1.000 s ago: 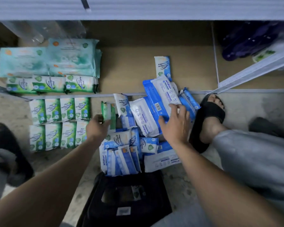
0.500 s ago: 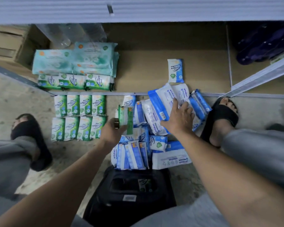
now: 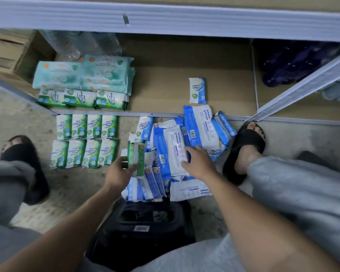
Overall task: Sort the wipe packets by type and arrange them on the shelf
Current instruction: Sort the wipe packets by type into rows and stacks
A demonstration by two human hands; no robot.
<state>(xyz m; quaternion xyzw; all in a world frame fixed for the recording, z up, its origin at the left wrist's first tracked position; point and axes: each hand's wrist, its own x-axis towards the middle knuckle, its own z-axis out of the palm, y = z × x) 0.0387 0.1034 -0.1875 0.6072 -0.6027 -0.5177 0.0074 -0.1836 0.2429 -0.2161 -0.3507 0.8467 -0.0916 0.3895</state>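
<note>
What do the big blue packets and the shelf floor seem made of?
Big blue packets: soft plastic film with slight sheen; they crease and bulge, with printed labels. Shelf floor: matte brown, likely cardboard or fibreboard; flat, dull, no gloss. I cannot tell which.

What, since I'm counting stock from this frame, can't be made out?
Head view:
Blue pile: lower packets hidden under top ones and the right hand.
Green packets in the left hand: edge-on, count unclear.
Bag: inside too dark.
Teal packs: print blurred.
Purple items, top right: dark, cut by a rail.
</note>
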